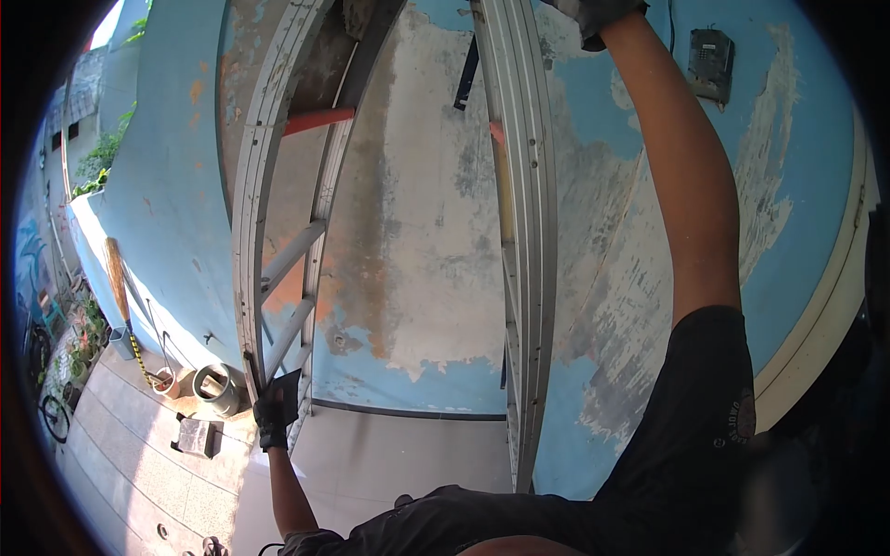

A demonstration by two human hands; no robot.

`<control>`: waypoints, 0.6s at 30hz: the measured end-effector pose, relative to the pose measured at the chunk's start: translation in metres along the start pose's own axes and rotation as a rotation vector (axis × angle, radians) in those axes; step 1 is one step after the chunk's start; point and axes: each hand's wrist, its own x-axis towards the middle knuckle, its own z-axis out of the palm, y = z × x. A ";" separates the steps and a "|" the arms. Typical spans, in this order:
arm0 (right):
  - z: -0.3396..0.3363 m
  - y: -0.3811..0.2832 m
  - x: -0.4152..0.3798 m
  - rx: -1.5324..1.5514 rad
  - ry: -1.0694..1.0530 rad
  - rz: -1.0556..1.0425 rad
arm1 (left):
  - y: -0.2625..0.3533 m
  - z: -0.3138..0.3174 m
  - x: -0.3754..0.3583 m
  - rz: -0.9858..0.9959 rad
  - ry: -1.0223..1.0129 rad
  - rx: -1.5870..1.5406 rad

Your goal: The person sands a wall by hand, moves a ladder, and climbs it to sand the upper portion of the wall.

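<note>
My left hand [271,423], in a dark glove, is low beside the left rail of an aluminium stepladder [248,232]. It is closed on a dark, flat, square-cornered piece [288,389], whose exact kind I cannot make out. At the top edge, my right hand [607,14], also dark-gloved, is raised against the wall to the right of the ladder. Most of its fingers are cut off by the frame, so what it may hold is hidden. The blue wall [593,102] is peeling, with large grey and whitish bare patches.
A dark wall telephone [711,63] hangs at upper right. The ladder's right rail [528,232] crosses the middle. On the left, a broom [118,278], a grey bucket [216,389], a small pot [165,384] and a box-like object [195,435] stand on the tiled floor.
</note>
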 end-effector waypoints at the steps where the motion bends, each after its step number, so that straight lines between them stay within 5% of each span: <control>1: 0.016 -0.010 -0.009 0.102 0.086 0.063 | 0.001 0.002 0.000 0.015 0.008 -0.022; 5: 0.011 -0.005 -0.012 0.080 -0.064 0.051 | 0.004 0.004 -0.001 0.056 0.037 -0.089; 11: 0.022 0.004 -0.011 0.048 0.047 -0.047 | -0.003 0.004 -0.001 0.176 0.083 -0.197; 13: 0.030 0.003 -0.012 -0.213 0.271 -0.079 | -0.001 0.002 0.000 0.123 0.050 -0.152; 16: 0.034 0.001 -0.019 -0.154 0.210 0.004 | 0.006 -0.002 0.003 -0.019 -0.040 -0.032; 18: 0.026 0.008 -0.010 -0.155 0.155 -0.048 | -0.002 0.006 0.007 0.066 0.010 -0.067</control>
